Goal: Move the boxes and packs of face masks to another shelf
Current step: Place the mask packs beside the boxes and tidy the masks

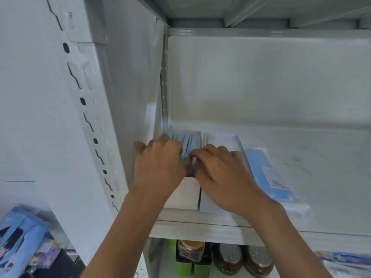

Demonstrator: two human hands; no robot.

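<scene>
Left hand and right hand (fingers curled) reach into mask box.

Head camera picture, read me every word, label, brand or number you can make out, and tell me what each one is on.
No text can be read in this picture.
White label on the blue pack of masks: printed lines, too blurred to read.
Blue printed box at lower left: pictures only, any lettering blurred.
Printed packet at lower right: blurred.
Two white boxes under the hands: plain fronts, no print visible.

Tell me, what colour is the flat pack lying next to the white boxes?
Light blue, with a white label; the pack shows best in the head view.
</scene>
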